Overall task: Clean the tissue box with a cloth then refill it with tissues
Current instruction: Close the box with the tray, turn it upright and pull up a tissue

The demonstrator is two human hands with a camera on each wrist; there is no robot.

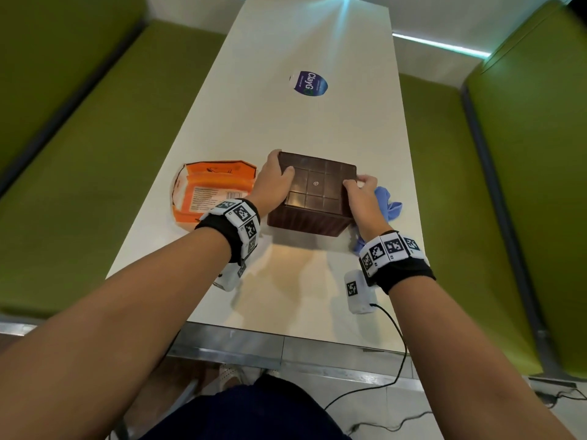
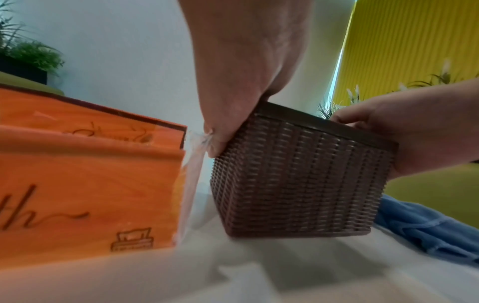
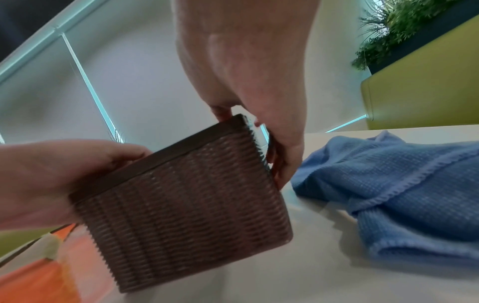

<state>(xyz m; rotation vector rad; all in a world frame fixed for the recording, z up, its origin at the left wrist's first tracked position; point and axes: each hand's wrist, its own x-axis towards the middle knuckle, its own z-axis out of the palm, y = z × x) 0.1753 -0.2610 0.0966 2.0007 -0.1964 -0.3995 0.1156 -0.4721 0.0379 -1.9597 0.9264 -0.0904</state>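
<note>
A brown woven tissue box (image 1: pixel 314 195) stands upside down on the white table (image 1: pixel 286 281), its gridded flat base facing up. My left hand (image 1: pixel 276 182) grips its left upper edge, thumb on the base, fingers down the far-left side. My right hand (image 1: pixel 360 192) grips the right edge. In the left wrist view the box (image 2: pixel 298 180) is tilted, one bottom edge off the table. An orange tissue pack (image 1: pixel 206 192) lies left of the box, wrapper torn open. A blue cloth (image 1: pixel 389 204) is crumpled right of the box, partly behind my right hand.
A round blue sticker (image 1: pixel 309 84) sits farther up the table. Green bench seats (image 1: pixel 95 154) flank both long sides. A black cable (image 1: pixel 397 344) hangs from my right wrist unit over the near table edge. Potted plants (image 3: pixel 404 26) stand behind the right seat.
</note>
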